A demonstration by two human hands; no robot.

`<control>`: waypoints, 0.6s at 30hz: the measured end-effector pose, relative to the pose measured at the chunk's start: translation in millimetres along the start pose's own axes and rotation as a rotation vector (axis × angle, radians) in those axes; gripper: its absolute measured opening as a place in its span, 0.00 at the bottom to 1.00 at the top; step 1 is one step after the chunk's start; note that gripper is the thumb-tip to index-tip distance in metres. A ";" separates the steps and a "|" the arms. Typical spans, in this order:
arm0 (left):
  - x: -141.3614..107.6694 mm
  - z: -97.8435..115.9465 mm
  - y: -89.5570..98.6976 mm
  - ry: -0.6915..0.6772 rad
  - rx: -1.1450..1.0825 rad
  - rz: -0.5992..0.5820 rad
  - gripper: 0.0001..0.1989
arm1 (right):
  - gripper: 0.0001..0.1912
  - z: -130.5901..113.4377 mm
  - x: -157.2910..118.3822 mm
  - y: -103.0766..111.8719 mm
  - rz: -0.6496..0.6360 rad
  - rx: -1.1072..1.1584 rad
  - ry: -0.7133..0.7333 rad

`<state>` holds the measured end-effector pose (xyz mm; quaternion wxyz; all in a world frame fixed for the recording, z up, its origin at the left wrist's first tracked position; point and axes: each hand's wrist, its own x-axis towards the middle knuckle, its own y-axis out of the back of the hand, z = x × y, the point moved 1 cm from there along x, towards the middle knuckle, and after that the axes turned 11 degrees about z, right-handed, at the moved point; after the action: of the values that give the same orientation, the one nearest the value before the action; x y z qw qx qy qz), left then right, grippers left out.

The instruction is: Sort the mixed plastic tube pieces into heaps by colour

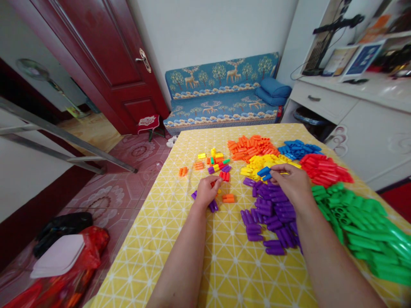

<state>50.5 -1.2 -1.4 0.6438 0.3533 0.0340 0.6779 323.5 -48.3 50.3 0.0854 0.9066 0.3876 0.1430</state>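
Note:
My right hand (293,183) pinches a blue plastic piece (264,173), made of two short tubes side by side, above the edge of the yellow pile (263,164) and the purple pile (271,207). My left hand (206,191) is closed, thumb against the fingers; whether something small is between them is hidden. Just past its fingertips is a red piece (225,176). Purple pieces (213,206) lie partly under this hand, and an orange piece (228,198) lies to its right. Beyond it stands a small cluster of joined mixed-colour pieces (219,166).
Orange (252,147), blue (298,149), red (326,170) and green piles (362,226) spread over the table's right side. Loose orange pieces (183,171) lie near the left edge of the patterned yellow tablecloth (154,239). A blue sofa (221,100) stands behind the table.

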 end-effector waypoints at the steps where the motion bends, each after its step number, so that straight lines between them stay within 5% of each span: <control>1: -0.1 -0.3 0.0 -0.002 0.002 0.000 0.12 | 0.10 -3.6 -2.4 0.1 -0.011 -0.007 0.001; 8: 0.3 -0.5 -0.2 0.011 -0.004 0.003 0.12 | 0.11 -13.1 3.3 4.1 -0.020 0.009 0.059; 15: 1.1 0.1 -0.9 0.026 0.018 -0.003 0.11 | 0.01 21.0 120.5 29.2 0.143 -0.100 0.070; 18: 1.6 1.8 -0.2 0.032 0.028 -0.007 0.11 | 0.06 34.3 167.6 38.2 0.183 -0.065 -0.025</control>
<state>51.7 -0.4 0.5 0.6406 0.3512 0.0551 0.6806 470.9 45.9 60.4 0.1063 0.9367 0.2972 0.1515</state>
